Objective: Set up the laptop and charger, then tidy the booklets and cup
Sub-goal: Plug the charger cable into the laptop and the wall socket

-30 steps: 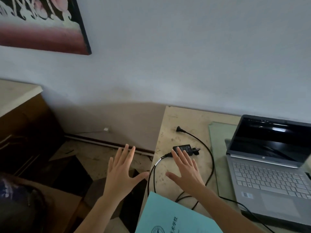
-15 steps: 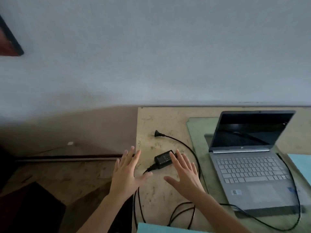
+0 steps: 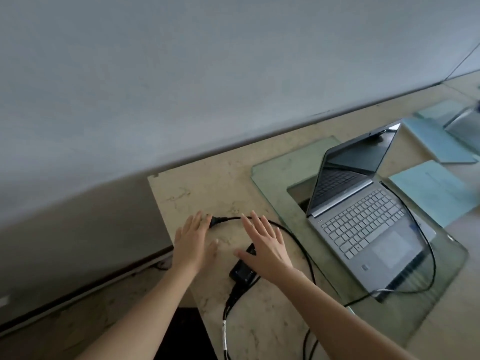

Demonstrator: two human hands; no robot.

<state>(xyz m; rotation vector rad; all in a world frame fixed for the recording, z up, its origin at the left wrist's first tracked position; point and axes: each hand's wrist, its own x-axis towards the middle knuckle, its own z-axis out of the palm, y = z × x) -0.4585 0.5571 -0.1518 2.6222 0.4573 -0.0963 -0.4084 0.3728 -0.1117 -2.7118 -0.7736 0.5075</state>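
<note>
A silver laptop [image 3: 363, 224] stands open with a dark screen on a glass sheet [image 3: 280, 178] on the beige stone table [image 3: 226, 188]. Left of it lies the black charger brick [image 3: 241, 272], partly under my right hand [image 3: 262, 245], which hovers flat with spread fingers. The charger's cable [image 3: 298, 242] loops from the brick to a plug [image 3: 217, 220] lying on the table. My left hand [image 3: 193, 242] is flat with straight fingers, its fingertips beside the plug. A pale blue booklet [image 3: 431, 190] lies right of the laptop. No cup is in view.
A second pale blue booklet [image 3: 436, 141] lies farther back at the right, next to a blurred grey object [image 3: 465, 123]. The table's left edge drops to a floor with a dark box [image 3: 181, 333]. A plain wall stands behind the table.
The view has swung right and tilted. Both hands have moved forward over the table: the left now reaches the plug, the right covers part of the charger brick.
</note>
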